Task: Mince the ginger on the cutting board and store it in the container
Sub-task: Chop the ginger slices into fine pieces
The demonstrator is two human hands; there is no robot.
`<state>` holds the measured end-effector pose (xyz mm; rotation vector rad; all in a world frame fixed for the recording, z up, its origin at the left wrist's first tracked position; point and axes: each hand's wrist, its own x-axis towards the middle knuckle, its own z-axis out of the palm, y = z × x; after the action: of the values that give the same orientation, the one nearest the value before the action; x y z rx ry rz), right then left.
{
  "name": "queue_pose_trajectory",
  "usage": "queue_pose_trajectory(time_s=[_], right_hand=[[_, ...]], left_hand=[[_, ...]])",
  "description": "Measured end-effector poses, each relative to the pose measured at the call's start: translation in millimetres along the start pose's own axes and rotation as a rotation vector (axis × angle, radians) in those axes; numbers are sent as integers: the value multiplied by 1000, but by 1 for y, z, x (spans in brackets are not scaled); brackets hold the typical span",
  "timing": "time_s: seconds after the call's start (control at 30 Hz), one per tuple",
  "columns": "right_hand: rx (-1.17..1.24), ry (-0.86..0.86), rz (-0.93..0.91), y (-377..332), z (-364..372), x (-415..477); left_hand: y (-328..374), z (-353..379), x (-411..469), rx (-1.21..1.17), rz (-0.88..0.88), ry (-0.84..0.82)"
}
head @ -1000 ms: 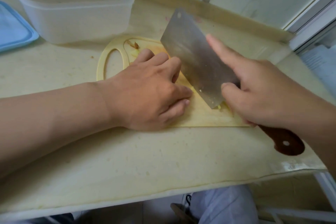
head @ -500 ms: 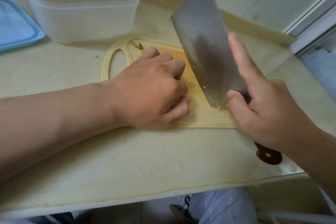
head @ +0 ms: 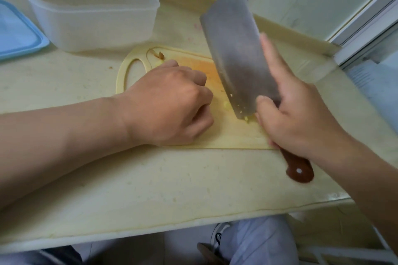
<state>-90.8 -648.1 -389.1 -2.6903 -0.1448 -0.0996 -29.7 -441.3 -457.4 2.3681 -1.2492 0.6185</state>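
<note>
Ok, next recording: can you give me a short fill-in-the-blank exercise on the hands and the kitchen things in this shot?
1. The cleaver is gripped by the person's ____.
2. The left hand rests, fingers curled, on the ____.
3. The lid lying beside the clear container is ____ in colour.

Missing words: right hand; cutting board; blue.
</note>
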Motion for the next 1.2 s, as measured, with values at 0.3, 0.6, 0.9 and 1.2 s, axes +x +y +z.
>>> queue_pose_trajectory(time_s=[0.3,0.6,0.9,1.2], right_hand=[[-174,-221,-13,-11,-14,23],[-32,-73,7,-9,-2,21],[-163,-78,-61,-5,-9,2],[-178,-194,-32,-31,-2,51]], left_hand=[[-6,0,2,-69,-226,100],[-5,-3,3,-112,-351,119],[-5,-4,4,-106,-345,115],[-4,-4,4,-98,-348,113]])
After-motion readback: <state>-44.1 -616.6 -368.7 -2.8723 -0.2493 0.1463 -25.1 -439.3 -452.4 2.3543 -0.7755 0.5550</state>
